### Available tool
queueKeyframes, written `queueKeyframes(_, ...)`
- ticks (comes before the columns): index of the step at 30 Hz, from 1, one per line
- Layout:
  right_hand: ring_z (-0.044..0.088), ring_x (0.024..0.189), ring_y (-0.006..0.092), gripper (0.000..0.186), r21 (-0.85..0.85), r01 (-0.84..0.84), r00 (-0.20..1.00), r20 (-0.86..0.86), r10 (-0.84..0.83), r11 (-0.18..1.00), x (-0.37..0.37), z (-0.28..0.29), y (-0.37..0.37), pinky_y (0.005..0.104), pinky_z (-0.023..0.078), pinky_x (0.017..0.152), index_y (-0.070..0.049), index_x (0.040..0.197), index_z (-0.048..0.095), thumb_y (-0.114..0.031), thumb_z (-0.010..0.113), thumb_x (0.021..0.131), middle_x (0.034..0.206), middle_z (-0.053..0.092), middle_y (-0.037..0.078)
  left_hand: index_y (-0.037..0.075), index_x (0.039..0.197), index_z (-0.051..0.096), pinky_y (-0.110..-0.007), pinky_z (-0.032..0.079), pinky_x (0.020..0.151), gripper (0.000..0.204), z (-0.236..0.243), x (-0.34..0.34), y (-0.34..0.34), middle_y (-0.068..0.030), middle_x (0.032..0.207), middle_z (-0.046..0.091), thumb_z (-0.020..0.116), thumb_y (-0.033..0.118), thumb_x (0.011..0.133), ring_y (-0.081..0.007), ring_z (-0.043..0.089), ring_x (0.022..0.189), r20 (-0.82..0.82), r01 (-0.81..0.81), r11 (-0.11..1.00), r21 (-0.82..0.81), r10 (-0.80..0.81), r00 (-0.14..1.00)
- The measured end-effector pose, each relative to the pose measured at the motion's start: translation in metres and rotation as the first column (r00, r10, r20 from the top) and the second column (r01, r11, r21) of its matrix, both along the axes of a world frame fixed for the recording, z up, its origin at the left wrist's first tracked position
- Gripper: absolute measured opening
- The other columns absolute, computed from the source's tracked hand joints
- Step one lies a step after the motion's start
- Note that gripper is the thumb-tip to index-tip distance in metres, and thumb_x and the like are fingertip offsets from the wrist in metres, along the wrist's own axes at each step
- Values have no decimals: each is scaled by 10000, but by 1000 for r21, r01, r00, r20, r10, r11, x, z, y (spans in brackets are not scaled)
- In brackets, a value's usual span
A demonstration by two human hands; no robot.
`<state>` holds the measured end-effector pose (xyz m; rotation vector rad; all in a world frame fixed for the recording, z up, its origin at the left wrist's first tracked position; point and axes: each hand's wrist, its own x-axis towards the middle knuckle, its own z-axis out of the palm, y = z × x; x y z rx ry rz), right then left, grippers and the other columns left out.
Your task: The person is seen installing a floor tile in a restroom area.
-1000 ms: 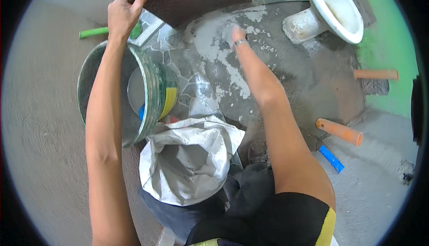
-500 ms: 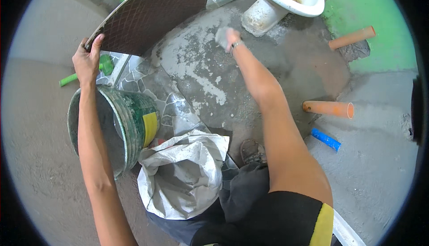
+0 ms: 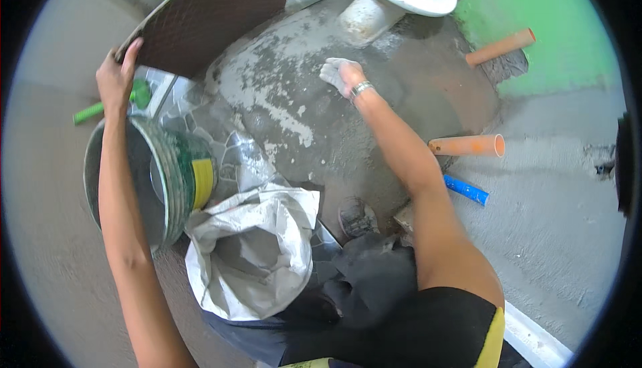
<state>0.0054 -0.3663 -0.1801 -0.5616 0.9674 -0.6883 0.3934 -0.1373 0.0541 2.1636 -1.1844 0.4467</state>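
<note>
I record grey floor [image 3: 321, 134] across the centre; a brown textured board [image 3: 214, 24] at upper left, its visible length slanting up and rightward from the left grip [image 3: 116, 77], which is clamped on its near corner; a green bucket [image 3: 179, 161] and white open sack [image 3: 294, 214] below. The right grip [image 3: 343, 74], upper centre, lies apart, rightward of the board, fingers powder-coated and bunched; contents I cannot tell.

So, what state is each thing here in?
Left hand: gripping the board
Board: held by one edge
Right hand: coated pale
Bucket: open, smeared
Sack: open, grey powder inside
Toilet: stained, lidless
Lower orange pipe: open-ended
Floor: patchy with pale residue
</note>
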Motion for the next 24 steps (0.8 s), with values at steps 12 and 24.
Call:
queueKeyframes(12, 657, 1019, 445, 474, 16, -4, 119, -993, -16, -1000, 49, 0, 472, 520, 580, 773, 62, 1160, 607, -303, 603, 857, 1225, 608, 278, -19, 916, 681, -353, 480, 612, 661, 1, -1, 3, -156, 645, 628, 680, 635, 827, -228, 566, 589, -54, 54, 997, -49, -56, 997)
queueKeyframes(24, 603, 1173, 355, 340, -270, -134, -177, -940, 291, -954, 30, -74, 478, 501, 502, 948, -56, 1178, 684, -202, 521, 918, 1257, 603, 250, -6, 919, 686, -342, 474, 616, 662, -5, 13, 1, -128, 625, 592, 674, 649, 824, -211, 546, 593, -63, 69, 998, -7, -69, 996)
